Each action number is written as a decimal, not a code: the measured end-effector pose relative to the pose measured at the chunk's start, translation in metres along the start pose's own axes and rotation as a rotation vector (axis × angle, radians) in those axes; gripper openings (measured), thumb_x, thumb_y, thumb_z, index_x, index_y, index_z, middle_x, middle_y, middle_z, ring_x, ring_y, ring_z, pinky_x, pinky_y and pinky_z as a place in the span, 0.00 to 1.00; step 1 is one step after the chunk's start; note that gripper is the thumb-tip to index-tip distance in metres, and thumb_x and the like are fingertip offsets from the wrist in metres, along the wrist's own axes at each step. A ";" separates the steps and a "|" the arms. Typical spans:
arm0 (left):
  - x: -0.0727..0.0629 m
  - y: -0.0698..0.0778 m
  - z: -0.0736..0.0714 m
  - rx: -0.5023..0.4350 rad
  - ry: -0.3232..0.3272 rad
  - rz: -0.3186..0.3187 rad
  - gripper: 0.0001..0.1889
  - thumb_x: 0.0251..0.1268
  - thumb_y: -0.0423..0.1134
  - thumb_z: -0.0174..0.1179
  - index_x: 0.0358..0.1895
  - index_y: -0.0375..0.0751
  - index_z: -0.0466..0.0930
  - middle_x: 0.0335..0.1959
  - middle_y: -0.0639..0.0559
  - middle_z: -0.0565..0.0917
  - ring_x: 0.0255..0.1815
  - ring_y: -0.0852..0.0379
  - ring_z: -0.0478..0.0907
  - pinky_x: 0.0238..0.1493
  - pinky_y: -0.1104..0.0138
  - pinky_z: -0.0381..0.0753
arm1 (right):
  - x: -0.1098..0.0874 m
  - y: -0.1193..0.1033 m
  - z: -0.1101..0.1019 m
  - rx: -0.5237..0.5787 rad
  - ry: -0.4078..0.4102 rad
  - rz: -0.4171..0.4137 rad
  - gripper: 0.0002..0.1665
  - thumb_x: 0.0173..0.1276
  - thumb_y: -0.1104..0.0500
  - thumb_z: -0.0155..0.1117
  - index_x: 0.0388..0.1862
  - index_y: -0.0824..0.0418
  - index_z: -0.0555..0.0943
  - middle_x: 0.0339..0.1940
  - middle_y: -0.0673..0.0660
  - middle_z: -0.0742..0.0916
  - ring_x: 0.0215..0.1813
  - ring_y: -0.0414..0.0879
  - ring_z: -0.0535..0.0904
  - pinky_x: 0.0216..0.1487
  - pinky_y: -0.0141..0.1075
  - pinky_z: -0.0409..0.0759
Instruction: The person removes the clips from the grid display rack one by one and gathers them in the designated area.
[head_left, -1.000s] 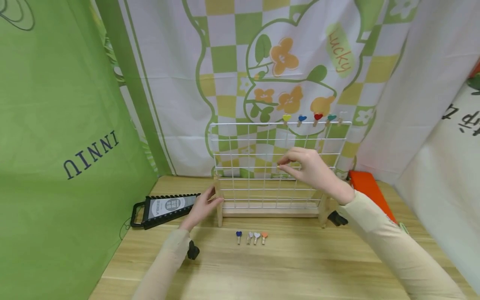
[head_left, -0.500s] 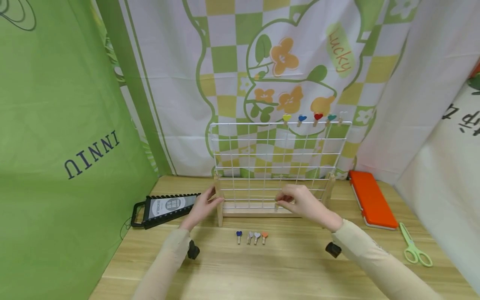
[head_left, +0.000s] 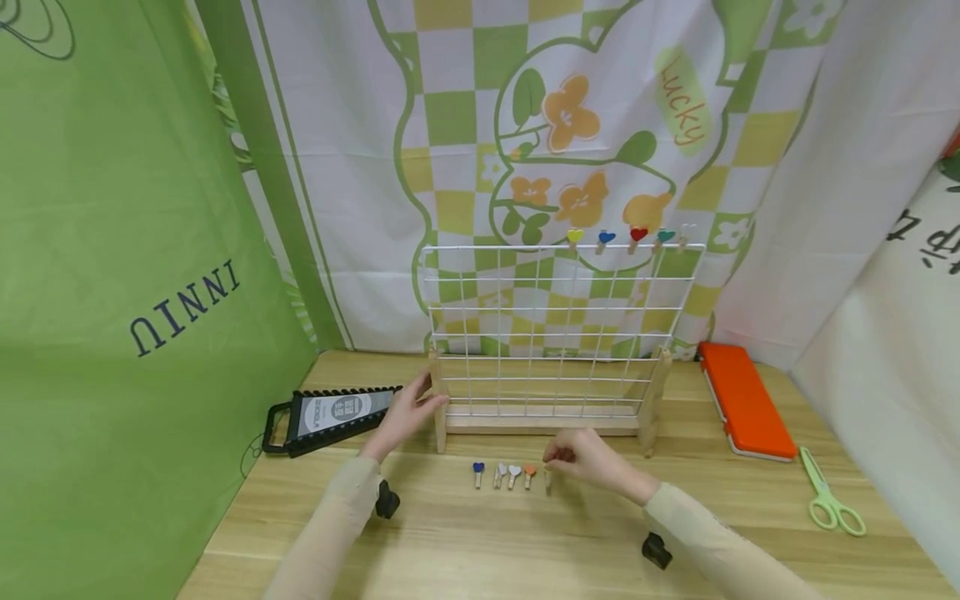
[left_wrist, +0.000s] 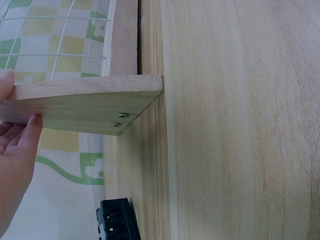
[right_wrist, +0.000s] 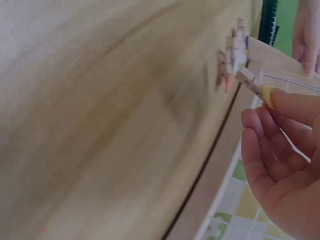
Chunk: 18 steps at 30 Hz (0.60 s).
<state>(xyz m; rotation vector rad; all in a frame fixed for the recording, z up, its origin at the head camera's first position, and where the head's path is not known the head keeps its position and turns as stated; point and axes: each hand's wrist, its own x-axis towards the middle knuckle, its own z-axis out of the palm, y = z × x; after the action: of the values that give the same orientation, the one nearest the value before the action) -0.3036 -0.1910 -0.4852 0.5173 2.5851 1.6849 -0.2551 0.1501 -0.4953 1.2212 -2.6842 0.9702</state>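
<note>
My right hand [head_left: 596, 462] pinches a small wooden clothespin [right_wrist: 250, 83] with a yellow heart [right_wrist: 268, 96] between thumb and finger, just above the tabletop. Beside it lies a short row of heart clothespins: an orange one [head_left: 529, 476], two pale ones, the nearer being a white clothespin [head_left: 513, 477], and a dark blue one [head_left: 478, 475]. My left hand [head_left: 405, 417] holds the left wooden upright [left_wrist: 80, 92] of a white wire grid rack [head_left: 555, 333]. Along the rack's top wire several clothespins are clipped, including a yellow-heart clothespin [head_left: 574, 238] and a red-heart clothespin [head_left: 638, 237].
A black-edged tool holder [head_left: 341, 417] lies left of the rack. To the right are an orange-red case [head_left: 746, 400] and light green scissors [head_left: 828, 500]. A patterned curtain [head_left: 450, 117] hangs behind the rack.
My right hand has come down from in front of the grid to just right of the clothespin row, carrying the yellow-heart clothespin. The left hand stays on the upright.
</note>
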 end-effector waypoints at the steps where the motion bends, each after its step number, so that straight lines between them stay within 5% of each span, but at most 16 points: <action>1: 0.002 -0.005 0.001 -0.004 0.007 0.002 0.36 0.72 0.34 0.58 0.77 0.26 0.50 0.75 0.29 0.61 0.77 0.35 0.59 0.75 0.48 0.67 | -0.001 0.001 0.002 0.013 -0.008 0.013 0.02 0.63 0.68 0.69 0.34 0.65 0.86 0.31 0.56 0.90 0.31 0.36 0.84 0.33 0.22 0.85; 6: 0.007 -0.022 0.004 -0.011 0.039 0.024 0.36 0.71 0.37 0.60 0.77 0.31 0.53 0.75 0.31 0.63 0.77 0.37 0.62 0.75 0.50 0.69 | -0.001 0.005 0.008 0.045 -0.032 0.069 0.02 0.63 0.67 0.69 0.35 0.65 0.87 0.31 0.56 0.90 0.32 0.37 0.84 0.34 0.23 0.85; 18: 0.007 -0.025 0.003 -0.011 0.041 0.019 0.37 0.71 0.39 0.60 0.77 0.31 0.53 0.75 0.32 0.63 0.77 0.37 0.61 0.74 0.49 0.69 | 0.002 0.014 0.016 0.096 -0.082 0.156 0.04 0.65 0.65 0.68 0.36 0.66 0.87 0.32 0.57 0.90 0.30 0.37 0.83 0.33 0.22 0.83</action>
<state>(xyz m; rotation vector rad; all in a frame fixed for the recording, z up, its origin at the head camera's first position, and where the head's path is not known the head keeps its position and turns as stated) -0.3159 -0.1958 -0.5072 0.5130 2.6063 1.7325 -0.2631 0.1468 -0.5152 1.1040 -2.8638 1.1035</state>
